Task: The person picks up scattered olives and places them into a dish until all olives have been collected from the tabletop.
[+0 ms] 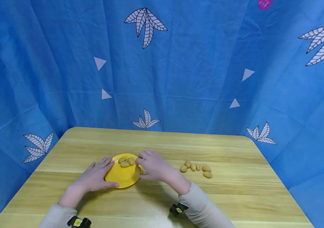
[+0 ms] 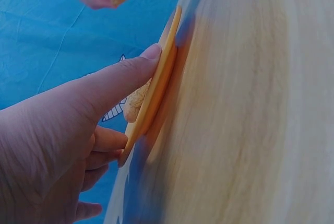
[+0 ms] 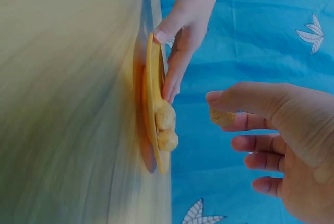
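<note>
A yellow plate [image 1: 122, 175] lies on the table, with three tan, rough-skinned oval nuts [image 1: 125, 164] near its far rim. My left hand [image 1: 97, 175] rests at the plate's left side, thumb and fingers spread and touching the rim. In the left wrist view the thumb lies straight along the plate's edge. Above the plate's right rim, my right hand [image 1: 154, 166] pinches another oval nut [image 3: 222, 116] between thumb and forefinger. Its other fingers are loosely bent in the right wrist view. The held nut is apart from the plate.
Several more oval nuts [image 1: 193, 167] lie loosely grouped on the wooden table [image 1: 236, 196], right of the right hand. A blue patterned curtain [image 1: 193, 63] hangs behind the table and along its sides.
</note>
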Demonstrator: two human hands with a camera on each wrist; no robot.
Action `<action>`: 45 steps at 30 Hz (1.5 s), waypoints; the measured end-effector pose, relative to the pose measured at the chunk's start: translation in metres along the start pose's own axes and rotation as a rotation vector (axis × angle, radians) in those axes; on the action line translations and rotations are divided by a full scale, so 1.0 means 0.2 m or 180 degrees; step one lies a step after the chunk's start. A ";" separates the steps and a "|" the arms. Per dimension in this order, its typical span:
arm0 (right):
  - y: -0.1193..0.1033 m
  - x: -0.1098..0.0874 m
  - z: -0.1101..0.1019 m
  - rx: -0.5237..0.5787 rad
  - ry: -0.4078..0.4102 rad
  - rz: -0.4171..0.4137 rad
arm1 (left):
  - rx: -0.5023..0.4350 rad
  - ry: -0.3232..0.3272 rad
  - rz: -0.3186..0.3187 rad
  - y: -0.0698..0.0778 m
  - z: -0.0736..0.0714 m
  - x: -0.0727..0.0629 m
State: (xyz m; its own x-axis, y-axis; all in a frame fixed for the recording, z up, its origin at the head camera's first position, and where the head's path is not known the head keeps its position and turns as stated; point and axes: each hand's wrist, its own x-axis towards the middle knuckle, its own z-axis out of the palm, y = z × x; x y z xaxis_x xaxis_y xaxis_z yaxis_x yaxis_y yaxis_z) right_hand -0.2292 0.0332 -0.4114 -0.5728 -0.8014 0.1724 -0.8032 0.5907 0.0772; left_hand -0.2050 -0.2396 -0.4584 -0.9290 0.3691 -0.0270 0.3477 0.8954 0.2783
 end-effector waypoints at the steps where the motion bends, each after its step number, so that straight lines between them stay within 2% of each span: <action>1: -0.01 0.01 0.00 0.0011 0.0018 -0.0021 | 0.0006 0.0008 0.0002 0.00 0.00 0.00; 8: -0.03 0.08 0.04 0.0024 0.0199 -0.0168 | 0.0027 0.0045 0.0011 0.01 0.00 0.00; 19: -0.05 0.18 0.11 0.0124 0.0317 -0.0119 | 0.0034 0.0016 0.0014 -0.01 0.01 0.01; 34: -0.08 0.32 0.20 0.0094 0.0105 0.0001 | 0.0023 0.0051 0.0052 -0.01 0.01 0.00; 45: -0.08 0.39 0.24 0.0105 0.0159 0.0021 | 0.0033 0.0087 0.0061 -0.02 0.02 0.00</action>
State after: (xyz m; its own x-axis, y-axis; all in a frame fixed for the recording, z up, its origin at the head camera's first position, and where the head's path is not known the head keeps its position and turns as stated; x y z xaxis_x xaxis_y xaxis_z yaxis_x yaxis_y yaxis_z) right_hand -0.2690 -0.0444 -0.4464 -0.5699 -0.7912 0.2217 -0.8048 0.5919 0.0435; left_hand -0.2065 -0.2413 -0.4628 -0.9252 0.3794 0.0044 0.3665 0.8908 0.2685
